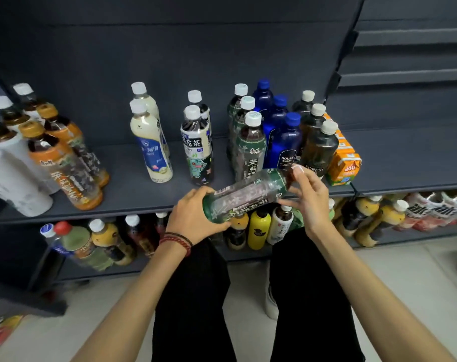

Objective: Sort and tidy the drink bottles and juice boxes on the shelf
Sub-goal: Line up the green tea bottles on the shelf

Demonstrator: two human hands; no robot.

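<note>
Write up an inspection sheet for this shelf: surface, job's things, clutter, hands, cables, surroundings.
Surface: dark shelf, bottles upright in grouped rows.
Job's things: green tea bottle held sideways over the shelf's front edge; matching green bottles upright behind it; blue bottles beside them; orange juice boxes at the right end.
Clutter: nothing seen.
Hands: left hand grips the held bottle's base; right hand curls its fingers round the neck.
Cables: nothing seen.
Surroundings: lower shelf packed with more drinks; pale floor.

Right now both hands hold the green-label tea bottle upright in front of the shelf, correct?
Not upright. The head view shows the green-label tea bottle lying nearly horizontal, left hand gripping its base, right hand at its neck, in front of the shelf.
</note>
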